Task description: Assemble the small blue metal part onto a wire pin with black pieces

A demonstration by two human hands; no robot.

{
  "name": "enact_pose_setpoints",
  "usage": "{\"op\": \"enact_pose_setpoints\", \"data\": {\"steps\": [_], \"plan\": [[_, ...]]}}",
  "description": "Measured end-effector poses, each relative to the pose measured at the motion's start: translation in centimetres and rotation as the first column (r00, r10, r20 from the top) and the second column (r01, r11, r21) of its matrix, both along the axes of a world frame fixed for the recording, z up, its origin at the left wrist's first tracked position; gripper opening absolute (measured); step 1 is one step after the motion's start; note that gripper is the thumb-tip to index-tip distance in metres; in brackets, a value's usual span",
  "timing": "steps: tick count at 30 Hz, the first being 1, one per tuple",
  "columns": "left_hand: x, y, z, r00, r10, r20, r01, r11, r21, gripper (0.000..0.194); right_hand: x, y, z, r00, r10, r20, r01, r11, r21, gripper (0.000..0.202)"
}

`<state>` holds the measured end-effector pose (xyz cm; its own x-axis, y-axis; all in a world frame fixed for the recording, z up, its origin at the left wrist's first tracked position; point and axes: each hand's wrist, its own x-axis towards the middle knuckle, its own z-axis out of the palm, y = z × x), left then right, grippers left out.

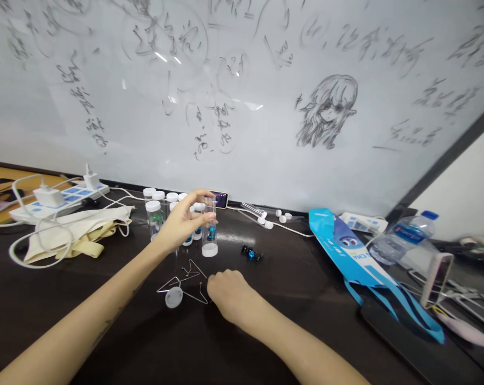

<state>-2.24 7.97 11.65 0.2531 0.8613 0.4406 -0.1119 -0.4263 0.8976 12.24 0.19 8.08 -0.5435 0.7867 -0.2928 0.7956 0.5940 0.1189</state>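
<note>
My left hand (186, 219) grips the upper part of a clear plastic tube (210, 238) between thumb and fingers. The tube stands upright, a white cap at its base and a small blue item inside. Close to the front, my right hand (231, 294) is curled with its fingertips hidden, beside several thin bent metal wires (190, 276); whatever it may pinch does not show. A round white cap (173, 297) lies among those wires. To the right of the tube sits a cluster of small black and blue parts (251, 253).
Several white-capped tubes (154, 216) stand behind my left hand. A phone (220, 199) leans at the whiteboard's foot, and loose white caps (282, 216) lie to its right. At left are a power strip (71, 199) and a cloth bag (77, 227); at right, a blue bag (342, 246) and water bottle (402, 239).
</note>
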Motion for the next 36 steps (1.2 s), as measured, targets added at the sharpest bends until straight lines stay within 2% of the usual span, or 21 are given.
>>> {"op": "enact_pose_setpoints", "data": {"steps": [5, 10, 13, 18, 25, 29, 34, 35, 36], "plan": [[0.4, 0.1, -0.7, 1.0, -0.027, 0.013, 0.027, 1.0, 0.0, 0.04, 0.3, -0.1, 0.1, 1.0, -0.003, -0.021, 0.003, 1.0, 0.018, 0.028], [0.6, 0.1, -1.0, 0.999, -0.011, -0.037, 0.012, 1.0, 0.024, 0.035, 0.3, 0.0, -0.3, 0.999, -0.01, -0.048, 0.012, 0.999, 0.048, 0.049], [0.7, 0.0, -1.0, 0.999, -0.011, -0.043, 0.012, 1.0, 0.022, 0.034, 0.2, 0.2, -0.6, 0.998, -0.025, -0.049, 0.027, 0.998, 0.05, 0.052], [0.8, 0.2, -1.5, 1.0, -0.007, -0.03, 0.008, 1.0, 0.025, 0.029, 0.1, 0.2, -0.5, 0.998, -0.049, -0.035, 0.051, 0.998, 0.045, 0.047], [1.2, 0.6, -2.5, 0.998, 0.016, -0.064, -0.013, 0.999, 0.053, 0.017, 0.3, 0.5, -0.4, 0.998, -0.04, -0.048, 0.041, 0.999, 0.025, 0.024], [1.7, 0.6, -3.1, 0.993, 0.034, -0.109, -0.028, 0.998, 0.052, 0.013, 2.5, 1.6, 1.2, 0.992, -0.059, -0.108, 0.067, 0.995, 0.068, 0.019], [2.5, 0.6, -4.3, 0.985, 0.002, -0.172, 0.01, 0.998, 0.07, 0.007, 6.9, 3.0, 5.0, 0.953, -0.129, -0.274, 0.187, 0.962, 0.2, 0.02], [2.7, 0.5, -4.6, 0.983, -0.004, -0.182, 0.019, 0.997, 0.081, 0.006, 7.6, 3.3, 5.6, 0.934, -0.129, -0.332, 0.208, 0.954, 0.215, 0.019], [2.9, 0.5, -4.8, 0.981, -0.012, -0.192, 0.03, 0.995, 0.092, 0.007, 8.0, 3.5, 6.0, 0.869, -0.111, -0.483, 0.242, 0.945, 0.219, 0.016]]}}
